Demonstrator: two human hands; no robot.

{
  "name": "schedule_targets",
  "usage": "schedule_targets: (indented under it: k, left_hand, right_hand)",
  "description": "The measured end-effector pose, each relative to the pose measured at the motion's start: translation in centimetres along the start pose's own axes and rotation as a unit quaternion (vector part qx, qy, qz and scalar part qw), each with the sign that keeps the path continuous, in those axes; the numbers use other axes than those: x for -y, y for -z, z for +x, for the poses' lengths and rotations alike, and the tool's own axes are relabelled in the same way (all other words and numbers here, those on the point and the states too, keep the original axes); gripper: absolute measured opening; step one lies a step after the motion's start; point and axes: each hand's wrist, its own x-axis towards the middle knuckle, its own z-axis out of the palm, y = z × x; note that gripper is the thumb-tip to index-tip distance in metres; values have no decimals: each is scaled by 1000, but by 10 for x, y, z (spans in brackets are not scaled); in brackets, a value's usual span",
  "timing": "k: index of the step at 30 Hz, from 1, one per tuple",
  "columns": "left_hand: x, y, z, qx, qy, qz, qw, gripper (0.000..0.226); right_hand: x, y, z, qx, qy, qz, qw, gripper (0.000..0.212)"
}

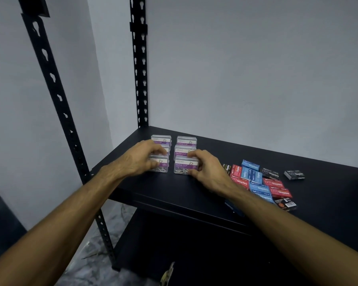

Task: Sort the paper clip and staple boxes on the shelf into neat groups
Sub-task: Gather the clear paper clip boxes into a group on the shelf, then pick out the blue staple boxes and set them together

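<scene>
Black shelf (194, 195) carries two sets of stock. Landmark taken: the near right paper clip box (185, 165), a clear case with a purple label.

Paper clip boxes: six clear cases stand in two columns of three at the shelf's left end, close to the rear black upright (140, 79). The near left paper clip box (160, 164) sits just beside the landmark box, a narrow gap between them. Behind the landmark box stand the middle right box (183, 151) and the far right box (186, 140). The far left box (161, 139) is visible behind the left column; the middle box of that column is largely hidden by fingers.

Left hand (141, 159): fingers curled over the left column, gripping the near left paper clip box from its left side and top.

Right hand (207, 170): thumb and fingers curled round the right end of the landmark box, gripping it.

Staple boxes (258, 182): red, blue and black cartons lie in a loose, unaligned cluster to the right of the landmark box, several touching or overlapping at differing angles. One black staple box (295, 175) lies apart, further right of the cluster.

A grey wall stands behind the shelf.
</scene>
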Motion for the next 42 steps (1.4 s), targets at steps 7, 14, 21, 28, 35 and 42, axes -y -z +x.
schedule_targets:
  k: [7,14,21,28,35,42]
  left_hand:
    - [-5,1,2,-86,-2,-58,995,35]
    - [-39,-3,28,-133,-32,-154,978,23]
    - [-107,-26,68,-105,-95,-223,965,19]
    - [-166,-70,107,-10,-116,-218,969,24]
    - [-182,-109,133,73,-88,-192,975,35]
    - [-179,-127,148,124,-79,-125,981,47]
  right_hand:
    - [-3,8,-2,-12,-4,-9,1000,53]
    - [-20,50,-17,-44,-20,-44,998,38]
    - [-57,111,-43,-74,-85,-55,992,26]
    - [-97,138,-64,-84,-152,-97,980,18]
    - [-117,135,-70,-4,-136,-154,979,41]
    - [-117,139,-70,35,-124,-200,971,54]
